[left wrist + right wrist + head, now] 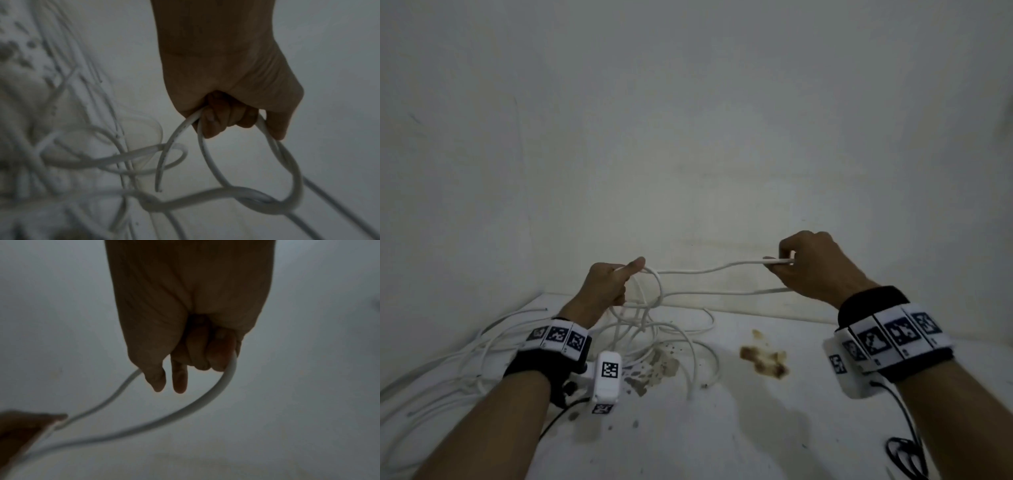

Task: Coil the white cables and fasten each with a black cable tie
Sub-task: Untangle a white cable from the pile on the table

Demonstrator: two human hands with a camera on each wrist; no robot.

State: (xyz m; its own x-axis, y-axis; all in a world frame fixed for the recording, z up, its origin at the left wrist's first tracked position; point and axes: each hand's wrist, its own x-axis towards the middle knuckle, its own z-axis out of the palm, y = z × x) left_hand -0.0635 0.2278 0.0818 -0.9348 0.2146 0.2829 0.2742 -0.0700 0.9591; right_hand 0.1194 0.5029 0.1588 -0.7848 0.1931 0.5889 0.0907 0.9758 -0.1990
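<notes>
A white cable [702,271] stretches in the air between both hands above a white table. My left hand [610,284] grips a small hanging coil [654,294] of it, thumb laid on top. In the left wrist view the curled fingers [218,120] close round the loops [287,165], and a cut cable end [158,190] dangles. My right hand [804,265], raised at the right, holds a fold of the same cable, two strands running back leftward. The right wrist view has the fingers [213,353] wrapped on the cable [224,382]. No black cable tie can be seen.
Several loose white cables [465,356] sprawl over the left half of the table [774,428]. Brown stains [763,361] mark the middle of the surface. A black wire [904,452] lies at the lower right. A plain grey wall [688,120] stands close behind.
</notes>
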